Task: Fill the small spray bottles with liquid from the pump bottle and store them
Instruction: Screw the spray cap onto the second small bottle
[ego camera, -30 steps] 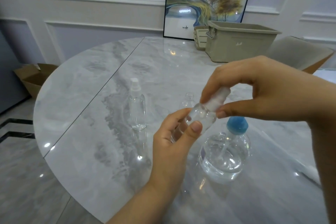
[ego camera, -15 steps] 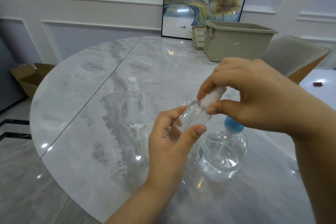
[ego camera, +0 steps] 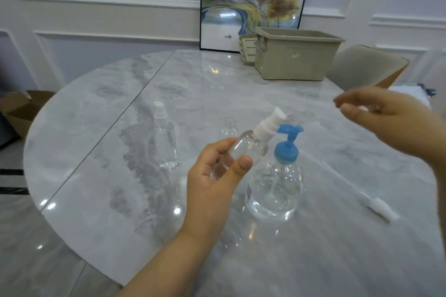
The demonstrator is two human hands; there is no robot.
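Note:
My left hand (ego camera: 212,176) grips a small clear spray bottle (ego camera: 243,149), tilted to the right, with its white spray head (ego camera: 268,125) fitted on top. My right hand (ego camera: 391,123) hovers off to the right, well apart from the bottle, blurred, with loosely spread fingers and nothing clearly in it. The pump bottle (ego camera: 275,190), clear with a blue pump (ego camera: 287,144), stands just right of my left hand. A second capped spray bottle (ego camera: 165,142) stands upright to the left. A small bottle with no head (ego camera: 228,129) stands behind.
A loose white spray head with its long tube (ego camera: 381,208) lies on the marble table (ego camera: 96,176) at the right. A beige storage bin (ego camera: 296,58) and a small basket (ego camera: 246,49) stand at the back, before a framed picture (ego camera: 251,0). A chair (ego camera: 366,67) stands at the back right.
My right hand has let go of the spray head and swung away to the right. The left hand still holds the bottle, now with the pump bottle's blue top uncovered.

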